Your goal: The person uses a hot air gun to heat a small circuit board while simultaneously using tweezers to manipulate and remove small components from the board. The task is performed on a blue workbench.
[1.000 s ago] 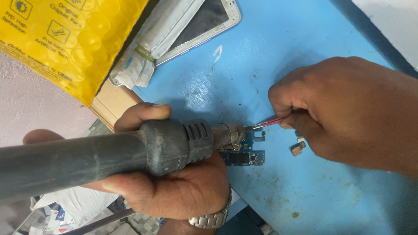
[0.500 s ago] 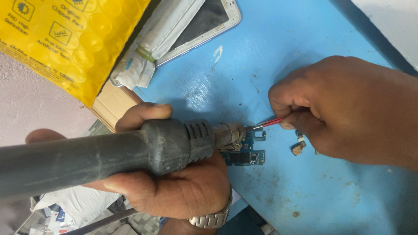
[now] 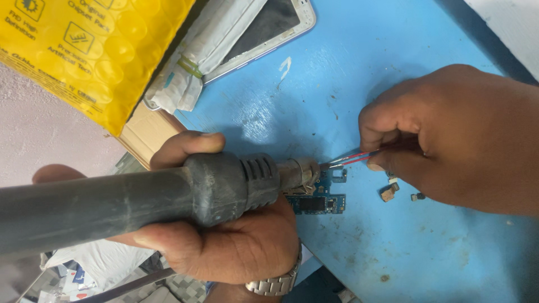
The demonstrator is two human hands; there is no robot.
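Your left hand (image 3: 224,235) grips the black hot-air gun (image 3: 168,196), nozzle over the small blue circuit board (image 3: 320,203) on the blue surface (image 3: 393,252); your right hand (image 3: 449,140) pinches red-tipped tweezers (image 3: 351,160). Lingering heat could scorch the board, and a slip could scatter parts.

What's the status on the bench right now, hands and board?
Left hand grips hot-air gun, nozzle over blue circuit board. Right hand pinches tweezers, tips at the nozzle. Loose small parts beside the board.
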